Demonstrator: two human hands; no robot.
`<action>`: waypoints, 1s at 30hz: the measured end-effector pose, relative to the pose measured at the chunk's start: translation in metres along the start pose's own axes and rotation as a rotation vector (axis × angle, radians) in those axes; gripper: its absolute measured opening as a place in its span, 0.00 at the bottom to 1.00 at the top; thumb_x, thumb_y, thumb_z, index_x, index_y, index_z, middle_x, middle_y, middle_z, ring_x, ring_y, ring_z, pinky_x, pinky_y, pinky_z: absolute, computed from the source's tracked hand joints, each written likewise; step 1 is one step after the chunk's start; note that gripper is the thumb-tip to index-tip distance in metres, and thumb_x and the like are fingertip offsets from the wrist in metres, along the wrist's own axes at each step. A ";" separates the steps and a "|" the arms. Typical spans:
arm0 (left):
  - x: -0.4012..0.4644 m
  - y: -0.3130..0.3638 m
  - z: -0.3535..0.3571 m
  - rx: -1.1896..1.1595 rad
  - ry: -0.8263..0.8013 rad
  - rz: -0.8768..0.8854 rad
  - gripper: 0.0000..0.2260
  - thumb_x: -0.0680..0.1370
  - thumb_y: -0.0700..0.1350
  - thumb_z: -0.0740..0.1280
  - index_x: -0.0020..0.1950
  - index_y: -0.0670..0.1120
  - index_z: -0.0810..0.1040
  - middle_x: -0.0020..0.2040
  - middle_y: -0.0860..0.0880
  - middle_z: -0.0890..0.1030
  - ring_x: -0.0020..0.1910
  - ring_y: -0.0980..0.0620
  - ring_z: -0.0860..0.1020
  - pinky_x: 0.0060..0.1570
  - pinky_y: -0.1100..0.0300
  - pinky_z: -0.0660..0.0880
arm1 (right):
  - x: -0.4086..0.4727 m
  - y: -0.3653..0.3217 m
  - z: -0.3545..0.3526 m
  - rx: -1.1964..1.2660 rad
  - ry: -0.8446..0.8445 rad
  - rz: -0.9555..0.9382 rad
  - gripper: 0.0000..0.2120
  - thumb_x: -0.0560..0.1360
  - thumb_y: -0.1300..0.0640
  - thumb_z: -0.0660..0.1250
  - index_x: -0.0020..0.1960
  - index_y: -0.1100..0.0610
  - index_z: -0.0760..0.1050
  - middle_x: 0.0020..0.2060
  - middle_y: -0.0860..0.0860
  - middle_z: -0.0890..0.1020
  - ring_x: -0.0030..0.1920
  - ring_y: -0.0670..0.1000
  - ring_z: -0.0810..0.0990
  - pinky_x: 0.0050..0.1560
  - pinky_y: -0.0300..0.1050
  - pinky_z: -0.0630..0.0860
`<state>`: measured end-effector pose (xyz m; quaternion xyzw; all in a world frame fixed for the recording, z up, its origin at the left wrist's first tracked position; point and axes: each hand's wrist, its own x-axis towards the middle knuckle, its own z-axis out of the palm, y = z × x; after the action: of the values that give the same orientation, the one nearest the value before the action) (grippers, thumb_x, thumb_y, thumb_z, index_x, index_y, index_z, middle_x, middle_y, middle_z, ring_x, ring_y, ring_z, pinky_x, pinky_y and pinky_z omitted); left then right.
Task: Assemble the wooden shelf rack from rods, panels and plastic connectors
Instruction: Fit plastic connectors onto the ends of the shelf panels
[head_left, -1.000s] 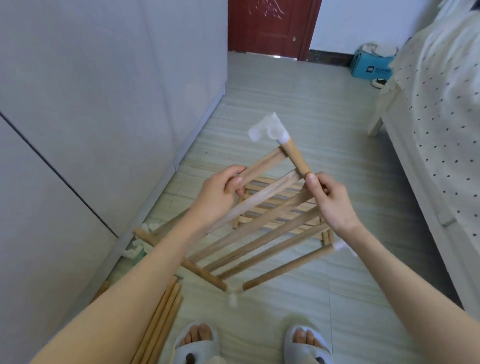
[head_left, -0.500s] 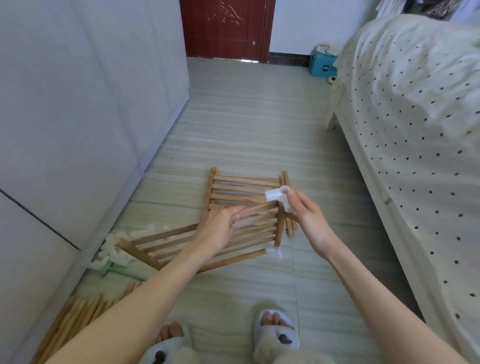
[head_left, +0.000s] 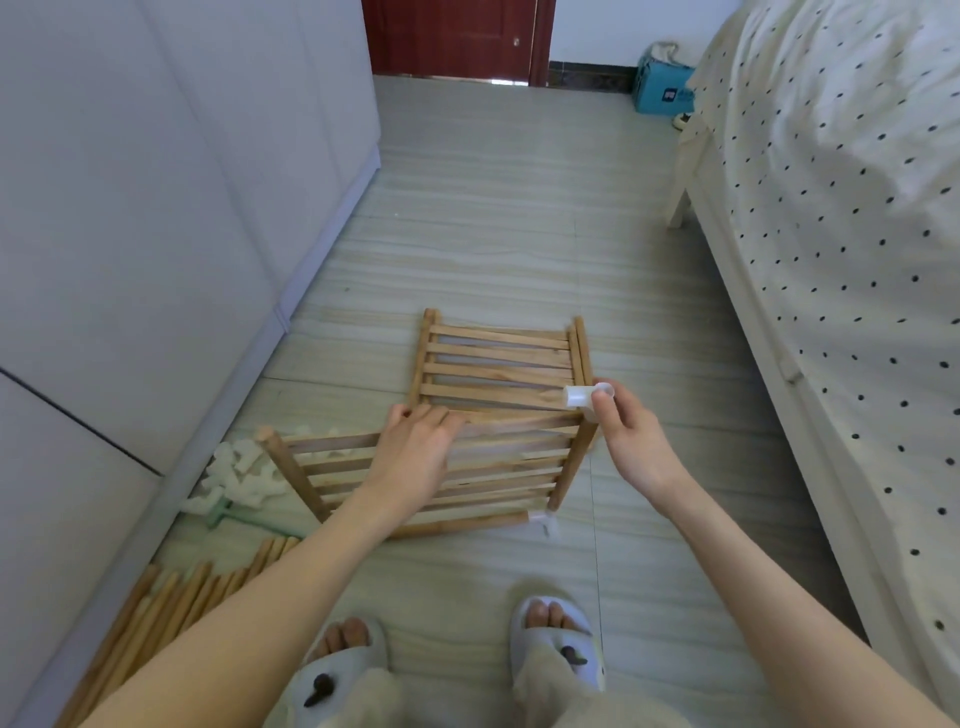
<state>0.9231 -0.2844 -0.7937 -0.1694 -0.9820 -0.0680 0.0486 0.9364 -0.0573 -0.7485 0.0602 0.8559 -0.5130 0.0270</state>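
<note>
A slatted wooden panel (head_left: 498, 467) is held low over the floor in front of me. My left hand (head_left: 415, 452) grips its upper slats from above, fingers curled over the top edge. My right hand (head_left: 628, 436) pinches the white plastic connector (head_left: 589, 395) on the panel's top right corner rod. Another white connector (head_left: 540, 519) sits on the bottom right corner, on the end of a round rod. A second slatted panel (head_left: 498, 364) lies flat on the floor just behind.
A heap of white connectors (head_left: 241, 475) lies by the cabinet (head_left: 156, 208) on the left. Several loose rods (head_left: 171, 603) lie at the lower left. A bed (head_left: 831, 260) runs along the right. My slippered feet (head_left: 556, 644) stand below; a blue box (head_left: 662, 91) sits far back.
The panel came down from chest height to near the floor and now stands more level. My right hand moved from the corner rod onto the white connector. The view tilted down.
</note>
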 end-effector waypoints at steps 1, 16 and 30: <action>-0.008 -0.008 -0.003 0.021 0.018 -0.025 0.20 0.78 0.36 0.59 0.69 0.50 0.69 0.63 0.50 0.76 0.62 0.49 0.72 0.58 0.55 0.60 | -0.002 0.000 0.001 -0.104 0.080 -0.042 0.14 0.81 0.54 0.56 0.60 0.61 0.72 0.54 0.59 0.78 0.52 0.55 0.74 0.54 0.46 0.68; -0.096 -0.061 -0.011 -0.043 0.119 0.036 0.30 0.71 0.27 0.60 0.73 0.39 0.62 0.73 0.41 0.64 0.74 0.42 0.60 0.73 0.48 0.45 | 0.021 -0.042 0.140 -1.031 -0.395 -0.615 0.16 0.82 0.47 0.49 0.60 0.56 0.68 0.56 0.55 0.79 0.54 0.59 0.78 0.44 0.49 0.70; -0.210 -0.133 0.131 -0.247 -0.487 -0.823 0.12 0.82 0.46 0.55 0.60 0.42 0.72 0.60 0.43 0.73 0.55 0.45 0.75 0.48 0.55 0.71 | 0.013 -0.038 0.153 -0.902 -0.113 -0.773 0.09 0.72 0.60 0.71 0.37 0.62 0.74 0.21 0.53 0.72 0.18 0.56 0.70 0.27 0.30 0.49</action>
<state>1.0658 -0.4577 -0.9632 0.2168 -0.9348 -0.1561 -0.2339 0.9167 -0.2091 -0.7893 -0.3006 0.9463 -0.0740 -0.0935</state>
